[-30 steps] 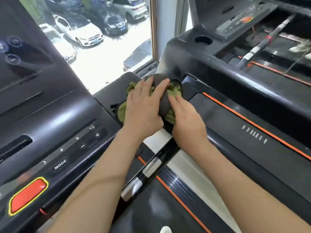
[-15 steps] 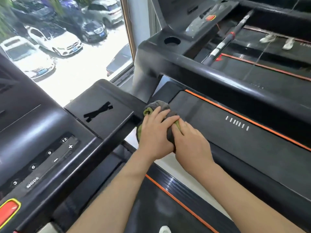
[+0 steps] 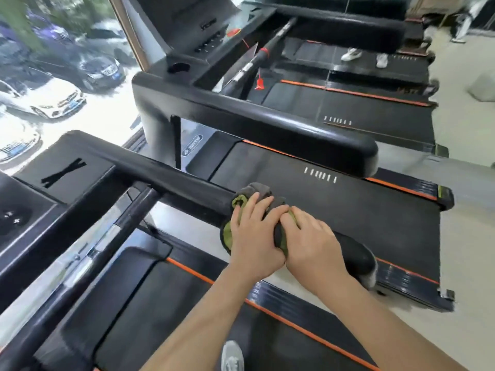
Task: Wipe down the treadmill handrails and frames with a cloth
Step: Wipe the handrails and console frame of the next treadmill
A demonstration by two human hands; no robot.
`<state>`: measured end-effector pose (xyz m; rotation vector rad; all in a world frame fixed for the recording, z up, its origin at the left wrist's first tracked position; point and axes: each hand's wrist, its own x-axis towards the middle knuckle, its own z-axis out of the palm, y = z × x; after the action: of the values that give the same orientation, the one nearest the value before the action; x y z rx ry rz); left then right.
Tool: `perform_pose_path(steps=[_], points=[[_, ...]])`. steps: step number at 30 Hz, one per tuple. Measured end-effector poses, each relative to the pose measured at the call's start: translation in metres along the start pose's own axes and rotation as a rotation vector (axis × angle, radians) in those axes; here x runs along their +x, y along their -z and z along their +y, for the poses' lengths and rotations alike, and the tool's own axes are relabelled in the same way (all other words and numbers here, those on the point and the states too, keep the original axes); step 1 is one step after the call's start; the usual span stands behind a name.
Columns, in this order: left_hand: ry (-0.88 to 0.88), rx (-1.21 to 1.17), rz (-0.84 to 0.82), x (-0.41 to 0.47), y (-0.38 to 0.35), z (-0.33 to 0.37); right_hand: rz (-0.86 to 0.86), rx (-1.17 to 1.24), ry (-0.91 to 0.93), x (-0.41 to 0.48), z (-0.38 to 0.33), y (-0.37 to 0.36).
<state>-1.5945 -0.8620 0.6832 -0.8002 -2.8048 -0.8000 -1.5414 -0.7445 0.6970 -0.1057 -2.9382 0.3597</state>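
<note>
Handrail [image 3: 174, 175]: cloth [image 3: 257, 189] under left hand [image 3: 253, 236], right hand [image 3: 310, 242]

Grey and olive-green cloth [image 3: 257, 190]; glossy black handrail [image 3: 184, 180]; black belt [image 3: 369, 210], orange-edged, with seemingly white dashes.

The left hand [image 3: 254, 236] and right hand [image 3: 310, 242] hide most of the bunched grey-and-green cloth [image 3: 242, 199] and the glossy black handrail [image 3: 174, 175] beneath. The bottom edge cuts off a grey sneaker [image 3: 233, 356]; the parked cars [image 3: 48, 100] outside are blurred.

Left grip [image 3: 253, 236] and right grip [image 3: 312, 243] side by side, fingers curled, forearms outstretched.
</note>
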Motion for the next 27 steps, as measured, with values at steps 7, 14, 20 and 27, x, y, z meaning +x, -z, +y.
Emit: perform_pose_path(steps=[7,14,20,27], points=[[-0.069,0.034,-0.127,-0.036,-0.054,0.119,-0.088,0.264,-0.265,-0.092,0.101,0.032],[0.172,-0.697,-0.431,-0.065,-0.084,0.214,0.149,1.748,-1.187,-0.177,0.174,0.023],[0.432,-0.947,-0.4,-0.025,-0.058,0.236,0.033,2.14,-1.171,-0.172,0.199,0.057],[0.45,-0.906,-0.267,0.031,-0.043,0.226,-0.178,1.893,-0.739,-0.138,0.231,0.09]])
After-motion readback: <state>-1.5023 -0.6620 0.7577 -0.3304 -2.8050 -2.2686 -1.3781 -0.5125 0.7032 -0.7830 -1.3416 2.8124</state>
